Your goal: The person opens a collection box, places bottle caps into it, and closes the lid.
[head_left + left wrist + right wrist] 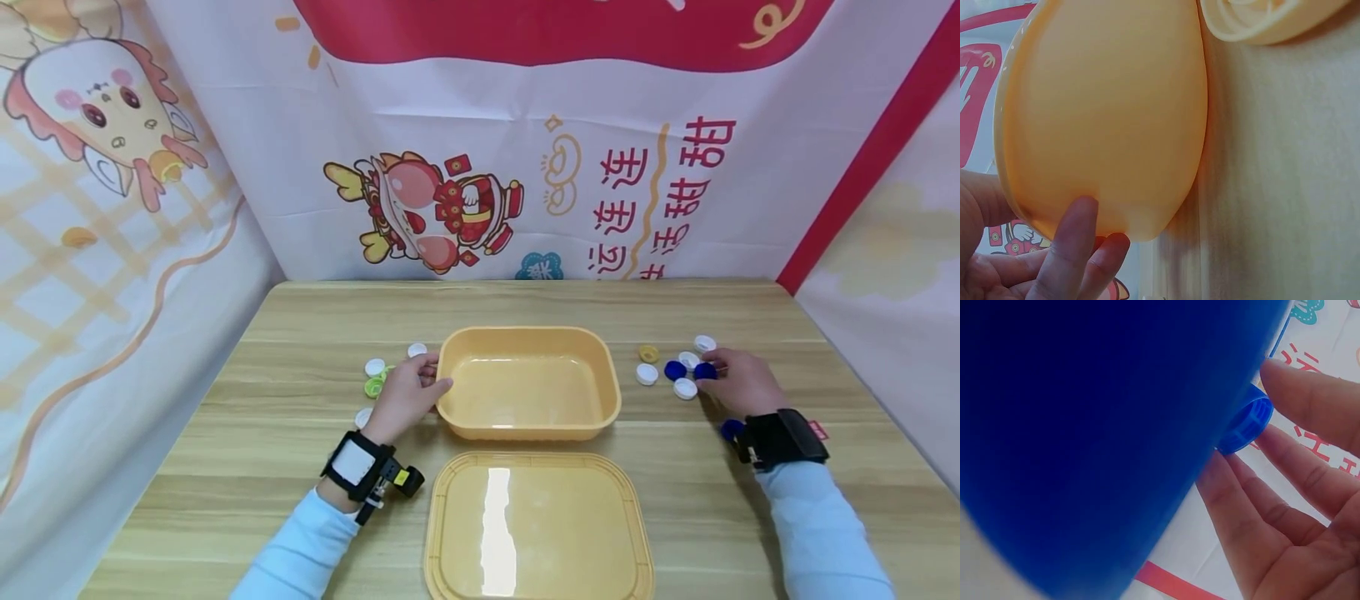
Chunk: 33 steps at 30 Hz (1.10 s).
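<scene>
My left hand [407,395] grips the left end of a yellow rectangular box [528,434]; in the left wrist view its fingers [1072,250] press the outer wall and the thumb lies over the rim. On the right, my right hand [745,382] pinches a blue bottle cap [705,372] between thumb and fingers. That cap's ribbed inside [1254,422] shows in the right wrist view. White caps [685,388], another blue cap [675,370] and a yellow cap [648,354] lie beside this hand. One more blue cap [732,430] sits by the right wrist.
A yellow lid [562,533] lies flat in front of the box. White caps [374,367] and a green cap [374,387] are scattered by the left hand, partly hidden by it. A printed cloth [465,100] hangs behind the wooden table [247,467].
</scene>
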### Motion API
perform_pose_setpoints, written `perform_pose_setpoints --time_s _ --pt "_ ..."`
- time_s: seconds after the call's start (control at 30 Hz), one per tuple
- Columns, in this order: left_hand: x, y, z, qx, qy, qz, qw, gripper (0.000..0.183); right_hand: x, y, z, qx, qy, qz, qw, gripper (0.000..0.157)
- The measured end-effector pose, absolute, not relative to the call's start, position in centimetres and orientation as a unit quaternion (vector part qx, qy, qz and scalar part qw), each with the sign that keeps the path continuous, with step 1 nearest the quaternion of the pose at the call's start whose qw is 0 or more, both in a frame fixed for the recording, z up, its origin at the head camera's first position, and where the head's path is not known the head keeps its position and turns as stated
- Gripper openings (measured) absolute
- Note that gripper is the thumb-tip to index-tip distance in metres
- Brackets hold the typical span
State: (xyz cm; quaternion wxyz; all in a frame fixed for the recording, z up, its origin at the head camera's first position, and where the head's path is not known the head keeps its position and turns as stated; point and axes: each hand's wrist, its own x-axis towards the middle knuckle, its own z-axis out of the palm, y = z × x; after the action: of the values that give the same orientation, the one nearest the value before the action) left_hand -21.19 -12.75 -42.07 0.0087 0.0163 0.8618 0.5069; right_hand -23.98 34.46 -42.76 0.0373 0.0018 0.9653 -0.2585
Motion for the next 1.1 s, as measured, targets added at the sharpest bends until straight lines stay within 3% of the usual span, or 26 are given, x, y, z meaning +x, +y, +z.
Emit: perform_pose_setpoints --time_s 0.3,0.7,0.9,1.1 --pt "-21.4 -12.7 -42.2 0.017 0.861 0.509 0.009 0.041 -23.9 33.8 -42.3 0.019 0.967 -0.248 0.058 0.041" --pt "-21.3 -13.0 -42.3 0.014 0.864 0.504 0.005 0.042 -24.4 33.7 -42.6 0.011 0.979 -0.201 0.041 0.033" --pt "-21.1 -13.1 -42.1 0.014 0.866 0.500 0.001 0.042 -23.7 33.6 -41.2 0.025 0.972 -0.228 0.049 0.040" --pt "-21.1 -13.0 -42.1 0.014 0.862 0.506 0.008 0.043 -23.1 31.7 -38.2 -0.035 0.977 -0.209 0.000 0.043"
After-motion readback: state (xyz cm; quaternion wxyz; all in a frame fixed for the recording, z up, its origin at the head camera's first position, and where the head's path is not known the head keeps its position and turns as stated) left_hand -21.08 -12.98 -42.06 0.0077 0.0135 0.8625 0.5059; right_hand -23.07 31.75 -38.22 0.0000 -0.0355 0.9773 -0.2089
